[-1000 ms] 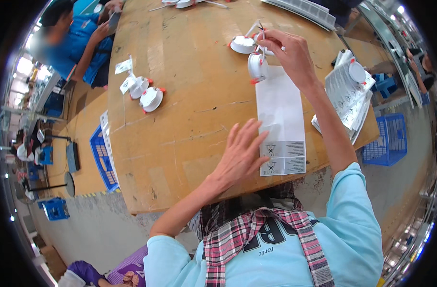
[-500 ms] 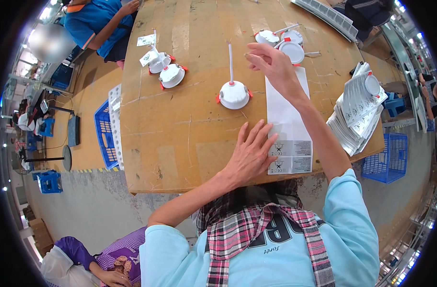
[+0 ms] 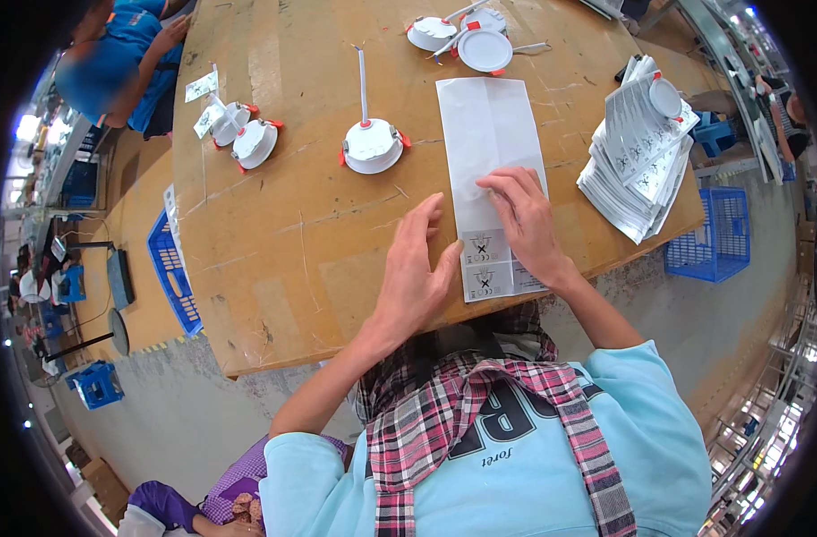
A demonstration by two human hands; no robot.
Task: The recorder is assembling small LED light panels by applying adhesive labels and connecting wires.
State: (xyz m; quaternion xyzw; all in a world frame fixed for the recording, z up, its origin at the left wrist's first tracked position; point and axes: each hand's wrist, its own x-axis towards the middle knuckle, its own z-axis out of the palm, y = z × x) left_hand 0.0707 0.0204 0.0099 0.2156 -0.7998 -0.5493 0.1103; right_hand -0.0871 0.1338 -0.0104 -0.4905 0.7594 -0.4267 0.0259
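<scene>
Left hand: we see the person's left hand (image 3: pixel 415 268) at the left edge of the sheet, fingers extended and thumb spread away from them, nothing gripped; we can't tell if the thumb tip touches the paper.
Right hand: we see the right hand (image 3: pixel 527 219) over the sheet's middle, fingers bent, thumb close under them; we can't tell if it pinches the paper or only rests there.
Sheet: long white paper strip with grey printed panels at its near end (image 3: pixel 480 125), lying lengthwise from near to far, near end by the table edge.
Single lamp: white round downlight with red clips (image 3: pixel 373 148), left of the sheet, well apart from both hands, white cable pointing to the far side.
Left lamps: we mark two white downlights with red clips and small printed tags (image 3: pixel 255 143), side by side.
Far lamps: cluster of white round downlights with red clips (image 3: pixel 485 51), just beyond the sheet's far end.
Stack: fanned pile of printed white sheets (image 3: pixel 628 170), right of the strip, white round disc (image 3: pixel 665 98) on top.
Table: brown scuffed worktop (image 3: pixel 292 233), under all this.
Crate: blue plastic lattice basket (image 3: pixel 717 237), right, beyond the edge.
Co-worker: person in blue shirt (image 3: pixel 131 40), far left.
</scene>
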